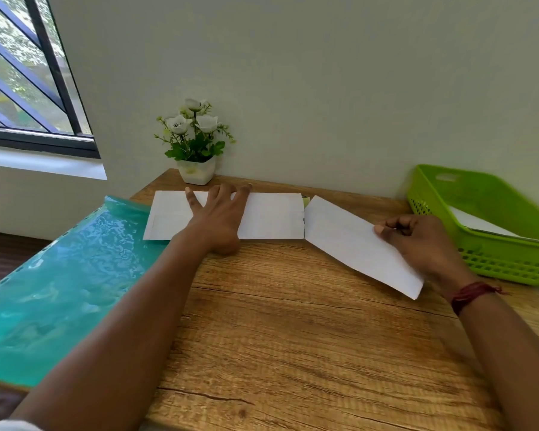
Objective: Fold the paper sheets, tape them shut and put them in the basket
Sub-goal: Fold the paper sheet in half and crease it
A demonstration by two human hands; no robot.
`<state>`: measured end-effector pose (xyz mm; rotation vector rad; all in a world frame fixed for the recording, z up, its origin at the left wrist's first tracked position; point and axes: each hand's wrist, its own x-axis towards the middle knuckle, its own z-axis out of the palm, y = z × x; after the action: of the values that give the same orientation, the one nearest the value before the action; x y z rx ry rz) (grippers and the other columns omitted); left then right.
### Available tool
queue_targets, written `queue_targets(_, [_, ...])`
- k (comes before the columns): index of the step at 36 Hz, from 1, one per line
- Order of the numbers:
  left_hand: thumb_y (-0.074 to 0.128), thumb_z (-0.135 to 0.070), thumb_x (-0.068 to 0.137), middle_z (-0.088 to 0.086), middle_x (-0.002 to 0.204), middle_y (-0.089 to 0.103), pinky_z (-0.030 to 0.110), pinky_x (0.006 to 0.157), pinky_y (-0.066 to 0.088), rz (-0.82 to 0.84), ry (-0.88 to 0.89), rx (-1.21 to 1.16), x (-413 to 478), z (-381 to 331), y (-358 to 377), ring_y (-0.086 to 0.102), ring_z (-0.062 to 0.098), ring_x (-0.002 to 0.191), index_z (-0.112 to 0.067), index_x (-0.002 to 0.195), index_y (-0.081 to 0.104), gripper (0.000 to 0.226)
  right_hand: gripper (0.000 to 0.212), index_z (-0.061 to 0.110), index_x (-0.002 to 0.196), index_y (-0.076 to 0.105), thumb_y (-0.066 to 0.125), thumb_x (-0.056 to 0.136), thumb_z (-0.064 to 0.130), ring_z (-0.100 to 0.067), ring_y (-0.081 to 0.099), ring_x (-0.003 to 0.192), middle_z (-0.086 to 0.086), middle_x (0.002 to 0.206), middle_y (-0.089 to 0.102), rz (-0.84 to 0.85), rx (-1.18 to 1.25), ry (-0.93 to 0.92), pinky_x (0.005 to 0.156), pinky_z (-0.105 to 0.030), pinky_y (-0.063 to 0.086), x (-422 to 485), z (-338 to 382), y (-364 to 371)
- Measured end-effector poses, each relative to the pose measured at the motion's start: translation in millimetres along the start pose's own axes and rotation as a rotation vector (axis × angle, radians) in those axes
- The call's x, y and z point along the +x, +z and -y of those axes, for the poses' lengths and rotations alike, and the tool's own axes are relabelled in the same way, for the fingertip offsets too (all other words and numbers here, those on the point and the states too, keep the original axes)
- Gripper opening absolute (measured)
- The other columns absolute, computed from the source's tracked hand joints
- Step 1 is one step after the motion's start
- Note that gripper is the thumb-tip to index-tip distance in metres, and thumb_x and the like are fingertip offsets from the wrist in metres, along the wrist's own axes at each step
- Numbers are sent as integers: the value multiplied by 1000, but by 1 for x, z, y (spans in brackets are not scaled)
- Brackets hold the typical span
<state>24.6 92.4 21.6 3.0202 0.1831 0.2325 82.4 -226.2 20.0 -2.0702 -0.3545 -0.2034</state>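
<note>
**Wooden table (293, 321) against a pale wall, folding under way**

Your left hand (217, 213) lies flat with fingers spread, pressing on the white paper sheets (271, 216) along the table's far edge. Your right hand (417, 244) pinches a folded sheet (349, 241) by its right end, fingers curled. That sheet's left end is just beside the flat sheets. At the right edge sits the green basket (495, 265), with white paper (476, 222) inside. A teal folder (59, 290) overhangs the left edge. A flower pot (196, 172) stands at the far edge.
</note>
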Motion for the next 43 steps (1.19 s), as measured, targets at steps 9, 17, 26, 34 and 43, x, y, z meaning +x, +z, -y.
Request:
queue_targets(9, [75,-11,73,7,153,15,73,110,-9,1,94,-3,1,0,1,1,29,147,-30,155,1,112,12,21,76,72,73,86,14,8,57,53,13,65,69,98,24,-1,51,-8,43,2,-2,-7])
queue_targets(17, [76,-9,72,4,152,14,75,109,-8,5,158,12,1,-1,1,1,28,146,-33,154,0,114,4,18,84,76,74,85,21,-12,60,68,-7,78,74,163,-32,-22,59,-20,46,1,-4,-8])
queue_targets(26, [76,-9,73,3,150,16,74,109,-10,-42,227,11,1,-10,5,3,26,144,-37,153,2,113,11,15,88,76,78,82,24,-19,58,66,-24,80,70,117,59,26,65,-31,44,-1,-6,-1])
queue_targets(34, [76,-14,74,4,152,17,74,109,-12,-60,163,-53,2,-6,4,3,27,146,-37,154,8,107,1,21,87,72,72,86,22,-18,62,81,-3,83,70,-161,427,185,69,-31,46,-3,1,-6])
queue_targets(43, [76,-13,71,6,151,19,74,107,-14,-103,53,-74,5,5,7,4,28,146,-35,153,7,110,34,15,115,56,70,85,8,-13,65,79,-2,98,68,-139,716,341,70,-33,54,1,-2,-2])
